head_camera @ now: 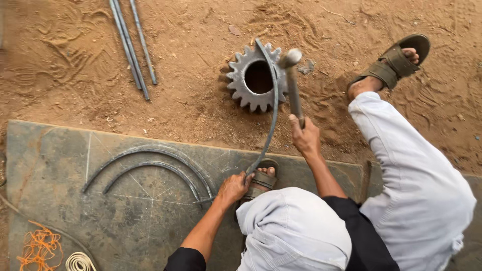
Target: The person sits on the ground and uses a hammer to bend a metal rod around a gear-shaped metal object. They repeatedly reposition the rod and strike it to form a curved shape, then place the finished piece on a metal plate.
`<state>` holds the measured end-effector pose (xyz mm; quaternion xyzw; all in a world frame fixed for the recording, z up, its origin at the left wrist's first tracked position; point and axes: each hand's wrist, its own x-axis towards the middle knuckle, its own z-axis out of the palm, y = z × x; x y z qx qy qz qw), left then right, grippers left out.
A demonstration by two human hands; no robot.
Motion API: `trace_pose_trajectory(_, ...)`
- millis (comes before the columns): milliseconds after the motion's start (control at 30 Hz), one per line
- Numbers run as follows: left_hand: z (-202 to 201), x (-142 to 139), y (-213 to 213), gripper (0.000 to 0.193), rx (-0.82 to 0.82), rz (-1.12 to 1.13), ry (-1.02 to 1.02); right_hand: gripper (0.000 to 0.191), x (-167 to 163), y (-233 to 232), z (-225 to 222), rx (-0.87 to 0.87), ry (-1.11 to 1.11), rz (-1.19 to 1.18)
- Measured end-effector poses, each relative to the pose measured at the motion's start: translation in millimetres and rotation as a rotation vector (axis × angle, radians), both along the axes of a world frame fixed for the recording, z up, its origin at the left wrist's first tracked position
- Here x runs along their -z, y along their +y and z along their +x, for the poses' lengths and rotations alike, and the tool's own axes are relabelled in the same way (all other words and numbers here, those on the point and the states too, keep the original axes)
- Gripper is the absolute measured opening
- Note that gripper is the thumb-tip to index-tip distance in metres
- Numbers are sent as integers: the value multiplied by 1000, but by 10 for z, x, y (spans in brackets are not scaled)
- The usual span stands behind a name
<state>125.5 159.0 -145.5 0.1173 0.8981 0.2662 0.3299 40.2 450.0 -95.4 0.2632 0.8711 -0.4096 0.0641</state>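
Two risks noted: my left hand (232,187) grips the curved rod (271,108) lying across the gear (257,77) on the sand, right hand (304,135) clenches the hammer (291,80); a glancing blow could kick the rod loose or sting my fingers.

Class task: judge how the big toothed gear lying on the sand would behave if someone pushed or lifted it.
The gear looks like thick solid metal, so it is probably heavy for its size and rigid. It lies flat on the sand, so a push would likely make it drag, not roll. Its teeth should give some grip.
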Motion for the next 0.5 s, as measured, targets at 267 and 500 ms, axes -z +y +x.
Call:
trace_pose_trajectory(267, 122, 54, -211, 51, 51, 40, 0, 60, -214, -86, -94, 2, 253, -193)
trace_pose_trajectory(500, 221, -5, -319, 51, 49, 22, 8, 67, 98, 92, -133, -19, -76, 116)
